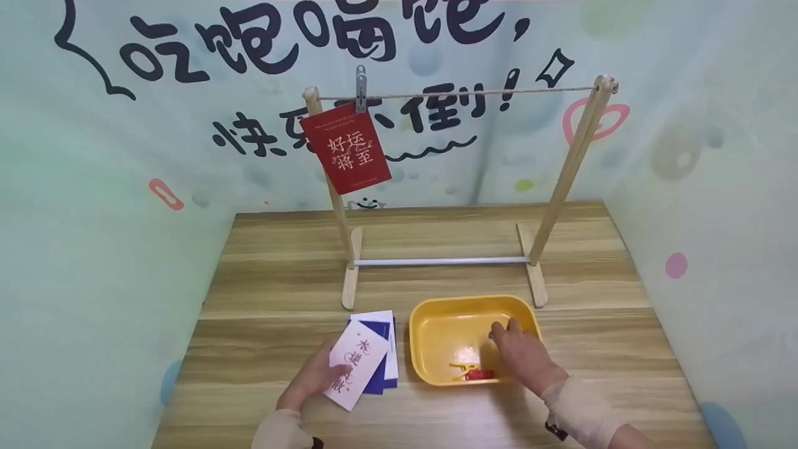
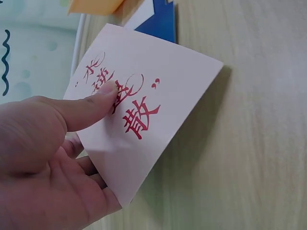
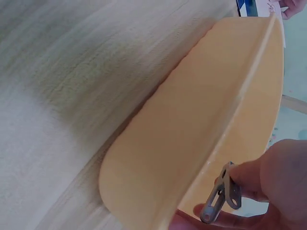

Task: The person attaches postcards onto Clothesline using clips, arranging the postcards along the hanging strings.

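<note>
My left hand [image 1: 318, 377] holds a white card [image 1: 363, 349] with red brush lettering, thumb across its face and fingers behind. Beneath and beside that card lie several blue and white cards [image 1: 391, 358] on the table. Over the right side of a yellow tray [image 1: 419, 300], my right hand [image 1: 527, 355] pinches a grey clothespin [image 3: 221, 194], clearest in the right wrist view. A yellow clothespin [image 1: 464, 368] and a red clothespin [image 1: 479, 375] lie on the tray's floor near its front wall.
Behind the tray stands a wooden rack [image 1: 576, 159] with a cord [image 1: 449, 95] strung between its posts. Near the left post, a grey clothespin [image 1: 361, 87] on the cord holds a red card [image 1: 348, 149]. Printed curtains [image 1: 112, 262] surround the table [image 1: 274, 280] at the back and sides.
</note>
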A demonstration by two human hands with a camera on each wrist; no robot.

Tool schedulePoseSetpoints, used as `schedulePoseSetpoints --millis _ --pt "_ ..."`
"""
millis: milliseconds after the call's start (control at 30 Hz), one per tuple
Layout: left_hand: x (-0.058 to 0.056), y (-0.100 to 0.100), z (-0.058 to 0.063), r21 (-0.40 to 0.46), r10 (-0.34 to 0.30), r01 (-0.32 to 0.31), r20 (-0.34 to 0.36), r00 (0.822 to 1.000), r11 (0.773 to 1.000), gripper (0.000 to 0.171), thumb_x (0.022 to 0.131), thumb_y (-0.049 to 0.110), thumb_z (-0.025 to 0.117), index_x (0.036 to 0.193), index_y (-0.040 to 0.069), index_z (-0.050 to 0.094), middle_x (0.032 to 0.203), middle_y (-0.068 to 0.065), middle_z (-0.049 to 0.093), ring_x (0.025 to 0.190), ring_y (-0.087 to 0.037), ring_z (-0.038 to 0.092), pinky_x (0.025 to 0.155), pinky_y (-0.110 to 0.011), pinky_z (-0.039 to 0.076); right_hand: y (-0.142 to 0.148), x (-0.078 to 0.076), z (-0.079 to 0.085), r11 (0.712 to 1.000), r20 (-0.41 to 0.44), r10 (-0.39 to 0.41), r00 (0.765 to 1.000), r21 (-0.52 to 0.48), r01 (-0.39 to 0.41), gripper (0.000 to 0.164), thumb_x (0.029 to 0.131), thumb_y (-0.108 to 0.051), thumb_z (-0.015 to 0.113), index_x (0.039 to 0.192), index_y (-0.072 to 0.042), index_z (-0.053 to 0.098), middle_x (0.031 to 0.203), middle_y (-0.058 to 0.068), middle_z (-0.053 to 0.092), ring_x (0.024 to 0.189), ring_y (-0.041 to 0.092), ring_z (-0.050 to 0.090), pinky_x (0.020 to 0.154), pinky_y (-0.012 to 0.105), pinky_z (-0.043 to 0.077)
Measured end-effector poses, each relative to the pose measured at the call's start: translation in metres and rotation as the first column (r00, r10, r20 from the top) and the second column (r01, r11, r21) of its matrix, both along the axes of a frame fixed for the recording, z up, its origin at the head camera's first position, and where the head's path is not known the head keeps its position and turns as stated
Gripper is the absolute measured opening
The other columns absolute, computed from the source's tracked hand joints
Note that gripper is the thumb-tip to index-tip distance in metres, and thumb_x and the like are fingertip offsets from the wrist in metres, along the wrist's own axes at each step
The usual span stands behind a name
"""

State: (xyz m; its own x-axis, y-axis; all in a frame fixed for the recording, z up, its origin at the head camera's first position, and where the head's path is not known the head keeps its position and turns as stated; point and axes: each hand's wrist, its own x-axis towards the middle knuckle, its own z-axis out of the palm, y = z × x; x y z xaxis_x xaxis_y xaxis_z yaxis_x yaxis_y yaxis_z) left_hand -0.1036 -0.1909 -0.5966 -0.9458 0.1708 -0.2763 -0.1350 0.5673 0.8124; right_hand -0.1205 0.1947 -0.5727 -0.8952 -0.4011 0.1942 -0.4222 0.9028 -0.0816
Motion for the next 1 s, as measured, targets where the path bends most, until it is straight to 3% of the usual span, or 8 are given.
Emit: schedulePoseSetpoints --millis 133,333,467,633,833,1000 --pt "-0.003 0.004 0.005 0.052 0.006 -0.005 -0.024 1.000 0.999 0.051 0.085 0.006 0.059 0.129 -0.008 0.036 0.101 -0.018 0.059 0.082 -0.022 0.060 0.076 -0.034 0.050 -0.002 -0.002 0.007 0.996 0.021 0.011 1.000 -0.087 -0.009 0.011 0.079 0.002 0.064 0.082 -0.003 0.054 0.070 0.013 0.045 0.052 0.020 0.045 0.038 0.031 0.043" --pt "-0.006 0.011 0.007 0.043 -0.009 0.012 -0.061 0.998 0.999 0.042 0.087 0.011 0.059 0.120 -0.006 0.039 0.096 -0.017 0.059 0.078 -0.021 0.060 0.069 -0.030 0.050 -0.003 -0.008 0.014 0.972 0.193 -0.047 0.980 -0.219 0.090 0.009 0.081 -0.005 0.065 0.074 0.000 0.062 0.071 0.010 0.047 0.058 0.018 0.046 0.052 0.031 0.045" --pt "-0.007 0.014 0.008 0.024 0.002 0.000 -0.099 0.995 1.000 0.041 0.088 0.016 0.060 0.116 -0.005 0.039 0.093 -0.015 0.059 0.078 -0.020 0.060 0.068 -0.029 0.050 0.000 -0.010 0.015 0.982 0.220 -0.034 0.975 -0.176 0.074 0.005 0.075 0.009 0.061 0.075 0.004 0.061 0.072 0.012 0.048 0.061 0.017 0.046 0.053 0.030 0.044" --pt "-0.010 0.018 0.011 0.041 0.054 -0.049 -0.123 0.991 0.998 0.041 0.088 0.016 0.059 0.119 -0.002 0.039 0.096 -0.015 0.060 0.079 -0.021 0.060 0.069 -0.031 0.050 0.005 -0.011 0.021 0.991 0.222 0.014 0.975 -0.135 0.017 0.022 0.068 0.020 0.053 0.086 0.009 0.060 0.078 0.017 0.050 0.065 0.019 0.048 0.057 0.033 0.048" --pt "-0.012 0.026 0.010 0.069 0.117 -0.111 -0.094 0.989 0.991 0.038 0.089 0.016 0.058 0.119 0.002 0.038 0.097 -0.013 0.059 0.077 -0.017 0.061 0.067 -0.029 0.051 0.007 -0.014 0.033 0.986 0.275 -0.015 0.961 -0.158 0.060 0.024 0.069 0.015 0.062 0.089 0.005 0.055 0.080 0.014 0.052 0.068 0.020 0.053 0.056 0.029 0.049" --pt "-0.015 0.032 0.010 0.097 0.151 -0.139 -0.131 0.980 0.985 0.035 0.090 0.016 0.057 0.117 0.003 0.038 0.095 -0.013 0.061 0.078 -0.018 0.061 0.068 -0.030 0.051 0.008 -0.019 0.046 0.989 0.229 0.016 0.973 -0.148 0.019 0.018 0.071 0.007 0.070 0.083 -0.002 0.061 0.080 0.008 0.048 0.066 0.016 0.054 0.052 0.023 0.046"
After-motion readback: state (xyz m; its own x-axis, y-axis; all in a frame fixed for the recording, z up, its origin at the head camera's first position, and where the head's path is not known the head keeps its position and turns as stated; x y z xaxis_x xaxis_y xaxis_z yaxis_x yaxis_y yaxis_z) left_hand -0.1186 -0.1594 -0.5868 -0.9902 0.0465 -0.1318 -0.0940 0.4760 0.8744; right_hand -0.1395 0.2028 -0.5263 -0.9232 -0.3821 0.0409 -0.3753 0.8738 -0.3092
